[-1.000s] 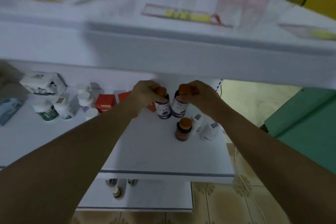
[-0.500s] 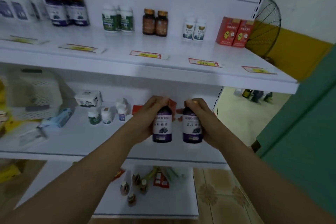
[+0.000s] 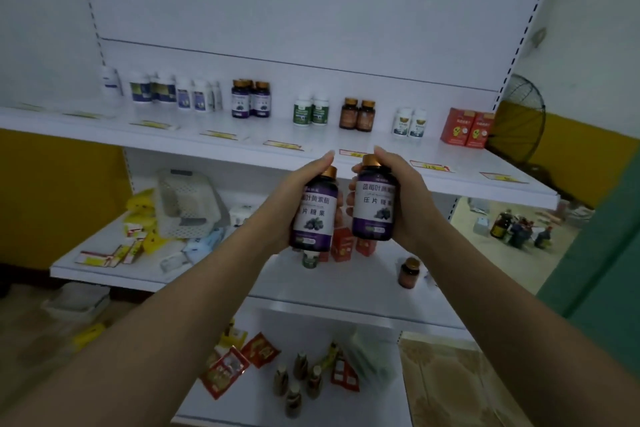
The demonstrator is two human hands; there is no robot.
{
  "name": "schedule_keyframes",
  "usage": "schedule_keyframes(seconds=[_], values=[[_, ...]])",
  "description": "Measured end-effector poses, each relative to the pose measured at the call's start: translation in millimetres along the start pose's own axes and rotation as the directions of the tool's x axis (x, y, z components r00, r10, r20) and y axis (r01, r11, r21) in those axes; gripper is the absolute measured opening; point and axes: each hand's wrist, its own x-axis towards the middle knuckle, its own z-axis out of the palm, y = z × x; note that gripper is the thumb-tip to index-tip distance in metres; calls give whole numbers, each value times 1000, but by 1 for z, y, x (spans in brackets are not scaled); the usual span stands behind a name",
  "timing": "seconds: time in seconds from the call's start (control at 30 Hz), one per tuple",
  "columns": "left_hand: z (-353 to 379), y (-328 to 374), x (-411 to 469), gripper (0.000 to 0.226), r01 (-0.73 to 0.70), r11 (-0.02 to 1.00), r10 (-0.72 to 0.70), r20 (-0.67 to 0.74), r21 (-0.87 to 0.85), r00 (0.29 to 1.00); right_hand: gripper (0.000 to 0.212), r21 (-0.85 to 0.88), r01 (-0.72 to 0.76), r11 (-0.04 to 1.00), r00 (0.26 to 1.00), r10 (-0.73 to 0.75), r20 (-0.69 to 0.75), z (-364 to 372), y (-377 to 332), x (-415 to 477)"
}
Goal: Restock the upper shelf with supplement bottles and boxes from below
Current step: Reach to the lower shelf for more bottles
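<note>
My left hand (image 3: 294, 198) grips a dark purple bottle (image 3: 314, 215) with a white and purple label and an orange cap. My right hand (image 3: 407, 199) grips a matching purple bottle (image 3: 374, 206). Both bottles are upright, side by side, raised in front of the upper shelf's (image 3: 242, 144) front edge. Matching purple bottles (image 3: 250, 100) stand in a row at the back of that shelf, among green-labelled bottles (image 3: 311, 112), brown bottles (image 3: 357, 114), white bottles (image 3: 409, 123) and red boxes (image 3: 467, 126).
On the shelf below (image 3: 346, 291) lie a white basket (image 3: 187, 201), yellow and white packets, red boxes (image 3: 346, 243) and a brown bottle (image 3: 408, 272). The lowest shelf holds small bottles (image 3: 298, 381) and red sachets. A fan (image 3: 519, 121) stands at right; bottles sit on the floor.
Both hands lifted the two purple bottles off the lower shelf and raised them to the front edge of the upper shelf. My view tilted up to show the whole shelf unit.
</note>
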Motion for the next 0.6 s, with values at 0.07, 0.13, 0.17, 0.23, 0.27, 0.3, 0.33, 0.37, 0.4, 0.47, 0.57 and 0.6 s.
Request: schedule_keyframes(seconds=[0.07,0.13,0.17,0.23,0.27,0.3,0.33,0.37,0.4,0.47,0.57,0.6], values=[[-2,10,-10,38,-12,1000,12,-24,0,1000,33,-2,20,1000,999,-20,44,14,-7,-2],[-4,17,-19,37,-18,1000,18,-26,-10,1000,33,-19,17,1000,998,-16,67,23,-9,-4],[-5,19,-22,36,-25,1000,24,-29,-20,999,32,-19,14,1000,997,-12,75,26,-9,-5],[-7,23,-26,34,-35,999,33,-41,-36,999,30,-13,-3,1000,996,4,89,31,-9,-7],[-7,25,-28,34,-37,998,35,-48,-41,998,30,-16,-9,1000,995,10,96,32,-8,-7],[-8,26,-29,34,-40,998,38,-54,-42,998,31,-21,-11,1000,995,14,101,33,-7,-6],[-8,27,-30,33,-42,998,39,-58,-42,998,31,-22,-11,1000,994,13,105,34,-7,-5],[-9,28,-30,33,-40,998,38,-62,-42,997,32,-13,-11,1000,994,12,105,36,-7,-2],[-10,30,-30,33,-39,998,36,-64,-42,997,32,-2,-11,1000,994,11,106,37,-8,1],[-13,38,-30,33,-38,998,35,-59,-45,998,29,0,-11,1000,993,11,116,41,-12,8],[-21,54,-29,27,-39,999,37,-74,-18,997,23,-1,-8,1000,991,8,136,51,-20,23],[-25,59,-28,21,-43,999,42,-96,-9,994,21,7,-5,1000,990,4,140,55,-22,30]])
